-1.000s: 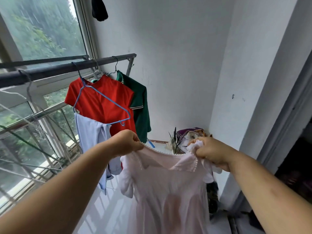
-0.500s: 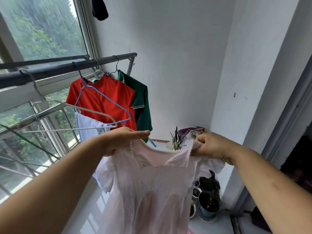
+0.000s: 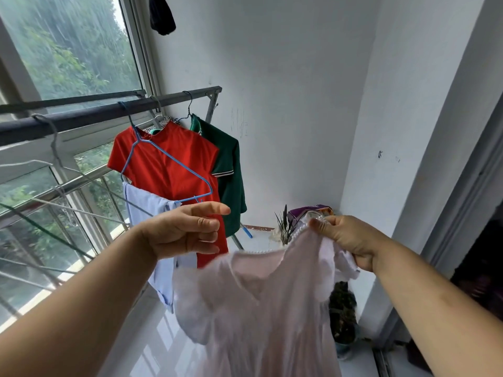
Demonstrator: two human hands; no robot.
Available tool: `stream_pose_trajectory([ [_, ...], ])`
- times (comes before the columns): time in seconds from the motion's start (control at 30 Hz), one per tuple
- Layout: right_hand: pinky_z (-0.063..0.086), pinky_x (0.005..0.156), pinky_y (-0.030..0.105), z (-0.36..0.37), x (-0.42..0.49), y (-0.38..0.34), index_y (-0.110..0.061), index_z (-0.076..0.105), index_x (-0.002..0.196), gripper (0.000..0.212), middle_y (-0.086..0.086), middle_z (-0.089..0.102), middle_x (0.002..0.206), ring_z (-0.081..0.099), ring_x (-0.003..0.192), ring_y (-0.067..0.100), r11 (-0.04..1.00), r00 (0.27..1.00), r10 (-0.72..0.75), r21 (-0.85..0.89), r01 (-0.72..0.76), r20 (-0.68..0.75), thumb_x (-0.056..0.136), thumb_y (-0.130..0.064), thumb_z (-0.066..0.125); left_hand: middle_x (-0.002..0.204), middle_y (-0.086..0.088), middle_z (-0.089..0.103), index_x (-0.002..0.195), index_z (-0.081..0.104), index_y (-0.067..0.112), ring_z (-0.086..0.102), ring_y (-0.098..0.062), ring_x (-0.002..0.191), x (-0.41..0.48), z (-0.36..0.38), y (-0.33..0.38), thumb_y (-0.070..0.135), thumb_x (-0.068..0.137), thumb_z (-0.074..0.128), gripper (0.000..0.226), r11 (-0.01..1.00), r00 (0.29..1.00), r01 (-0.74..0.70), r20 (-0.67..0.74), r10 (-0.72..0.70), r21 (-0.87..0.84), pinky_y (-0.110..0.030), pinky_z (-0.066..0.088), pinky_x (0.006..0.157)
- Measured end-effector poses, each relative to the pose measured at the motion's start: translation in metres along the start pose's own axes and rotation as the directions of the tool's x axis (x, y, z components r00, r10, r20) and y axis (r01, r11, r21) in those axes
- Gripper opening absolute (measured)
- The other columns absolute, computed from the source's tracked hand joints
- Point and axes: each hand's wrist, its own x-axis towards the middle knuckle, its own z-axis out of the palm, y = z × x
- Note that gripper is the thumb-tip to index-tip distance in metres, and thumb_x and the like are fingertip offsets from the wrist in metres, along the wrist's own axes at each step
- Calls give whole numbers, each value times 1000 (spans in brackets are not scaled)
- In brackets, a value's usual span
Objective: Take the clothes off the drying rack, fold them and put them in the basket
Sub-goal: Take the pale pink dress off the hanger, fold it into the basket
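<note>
Two bare hands are raised in front of the drying rack (image 3: 109,115). The right hand (image 3: 351,240) has its grip closed on the pearl-trimmed neckline of a pale pink dress (image 3: 258,308), thumb and curled fingers pinching the cloth so that the dress hangs down from it; the left hand (image 3: 187,229) is clear of the cloth, its grip slack, fingers loosely spread and holding nothing. On the rack's dark rail behind hang a red top (image 3: 174,172), a green shirt (image 3: 230,172) just beside it toward the rail's far end, and a light blue garment (image 3: 147,208) lower down.
</note>
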Motion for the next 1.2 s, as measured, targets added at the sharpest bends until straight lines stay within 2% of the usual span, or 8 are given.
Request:
stream_pose_trajectory([
  [0.2, 57, 80, 43, 12, -1, -7, 9, 65, 106, 59, 27, 67, 96, 67, 83, 35, 987, 988, 125, 91, -133, 86, 74, -40, 73, 122, -7, 66, 124, 61, 16, 65, -22, 110, 13, 14, -31, -5, 70, 67, 59, 901, 976, 209, -141, -167, 379, -44, 50, 99],
  [0.37, 58, 71, 36, 11, -4, -25, -1, 71, 95, 40, 18, 69, 88, 67, 75, 30, 981, 980, 126, 129, -146, 157, 78, -38, 72, 148, 4, 44, 141, 43, 34, 45, -18, 133, 34, 17, -76, 2, 79, 73, 75, 567, 897, 426, -249, -364, 705, -43, 36, 113],
  [0.57, 55, 84, 44, 3, -11, -34, 5, 71, 95, 50, 21, 71, 87, 68, 77, 32, 987, 981, 111, 96, -127, 160, 73, -41, 73, 150, 14, 35, 146, 30, 40, 31, -12, 138, 47, 47, -99, 28, 75, 82, 89, 470, 951, 291, -198, -237, 834, -40, 29, 114],
  [0.73, 58, 74, 36, -1, -10, -34, -2, 69, 85, 39, 14, 72, 79, 70, 69, 26, 968, 991, 77, 232, -100, 109, 76, -40, 71, 162, 11, -4, 150, -2, 46, 0, -23, 150, 53, 63, -116, 59, 64, 80, 120, 155, 952, 223, -181, -248, 962, -50, 12, 119],
  [0.9, 53, 92, 43, -5, -13, -37, -4, 67, 92, 41, 15, 70, 88, 67, 85, 29, 940, 991, 93, 321, -118, 92, 77, -41, 73, 162, 4, -15, 151, 0, 42, -11, -23, 149, 64, 76, -125, 66, 71, 70, 109, -24, 983, 169, -167, 71, 985, -53, 5, 120],
  [1.03, 53, 93, 43, -6, -16, -41, -4, 67, 93, 40, 14, 69, 88, 67, 88, 29, 934, 992, 74, 340, -107, 107, 77, -41, 73, 158, 1, 27, 130, 55, 34, 28, -22, 142, 73, 81, -117, 53, 83, 65, 51, 88, 944, 126, -147, 295, 988, -44, 29, 116],
  [1.1, 54, 91, 43, -8, -17, -43, -4, 67, 94, 40, 14, 69, 88, 67, 86, 29, 943, 994, 58, 323, -85, 92, 78, -40, 71, 111, 2, 66, 86, 69, 22, 59, -19, 99, 76, 76, -111, 41, 85, 68, 19, 276, 862, 84, -208, 462, 957, -35, 50, 85],
  [1.2, 54, 88, 44, -16, -21, -41, -2, 67, 94, 39, 16, 70, 89, 67, 85, 30, 954, 996, 64, 288, -80, 63, 77, -37, 72, 61, 0, 53, 65, 58, 12, 44, -16, 56, 73, 59, -92, 38, 81, 73, 34, 607, 756, 142, -482, 444, 782, -29, 36, 54],
])
